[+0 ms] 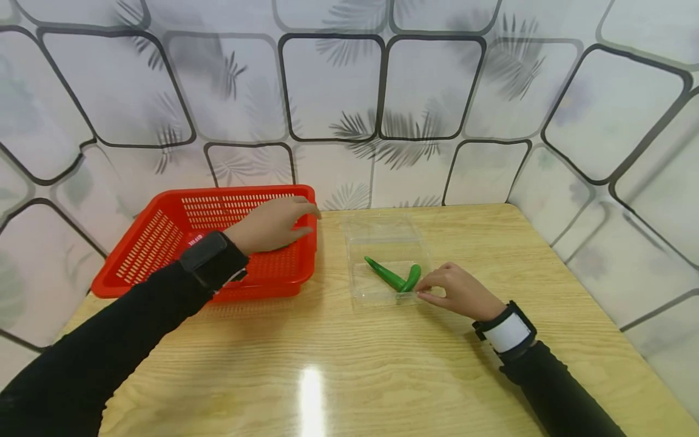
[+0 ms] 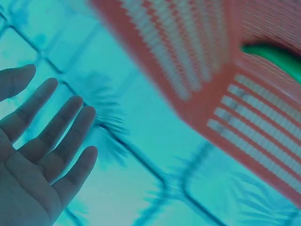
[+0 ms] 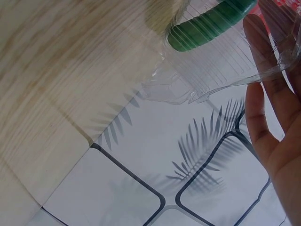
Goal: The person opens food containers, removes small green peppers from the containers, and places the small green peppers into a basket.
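Note:
Two green peppers (image 1: 389,274) lie crossed at one end in a clear plastic box (image 1: 357,282) on the table. At the box's near right corner, my right hand (image 1: 455,291) holds the rim with bent fingers; part of these fingers shows through the plastic in the right wrist view. My left hand (image 1: 273,224) hovers over the right part of a red slotted basket (image 1: 306,273), its fingers extended and apart, holding nothing. Another green pepper (image 2: 275,57) lies in that basket, mostly hidden below the left hand in the head view.
A wood-grain table (image 1: 349,376) carries the basket at left and the box right of centre. Patterned white sheeting (image 1: 333,91) rises behind and at the sides. Inside the basket is a small red-and-white item (image 1: 195,239), too small to identify.

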A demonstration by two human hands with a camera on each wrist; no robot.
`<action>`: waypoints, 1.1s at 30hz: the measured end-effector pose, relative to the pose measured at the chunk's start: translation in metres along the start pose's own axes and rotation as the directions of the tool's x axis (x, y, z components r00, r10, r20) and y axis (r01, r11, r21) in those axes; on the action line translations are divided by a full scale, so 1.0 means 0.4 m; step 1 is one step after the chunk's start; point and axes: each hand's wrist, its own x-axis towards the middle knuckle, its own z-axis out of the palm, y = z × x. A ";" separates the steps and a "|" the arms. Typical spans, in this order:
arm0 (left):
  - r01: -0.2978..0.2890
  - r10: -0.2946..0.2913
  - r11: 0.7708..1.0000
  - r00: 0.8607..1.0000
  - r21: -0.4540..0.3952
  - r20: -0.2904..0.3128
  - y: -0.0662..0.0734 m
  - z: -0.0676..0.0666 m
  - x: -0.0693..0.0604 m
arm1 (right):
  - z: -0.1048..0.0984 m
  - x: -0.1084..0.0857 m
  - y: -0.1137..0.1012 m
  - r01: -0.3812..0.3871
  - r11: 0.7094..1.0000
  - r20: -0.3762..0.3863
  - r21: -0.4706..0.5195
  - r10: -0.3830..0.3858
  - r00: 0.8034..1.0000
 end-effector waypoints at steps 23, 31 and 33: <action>-0.308 0.301 0.949 0.949 0.069 0.096 0.251 0.176 0.135 | 0.004 0.000 0.008 0.001 1.000 -0.006 0.016 -0.001 1.000; -0.295 0.287 0.954 0.950 0.054 0.119 0.239 0.245 0.170 | 0.002 0.000 0.005 -0.010 1.000 0.012 0.020 0.010 1.000; -0.294 0.286 0.955 0.950 0.047 0.121 0.233 0.259 0.175 | 0.002 0.000 0.004 -0.008 1.000 0.012 0.019 0.007 1.000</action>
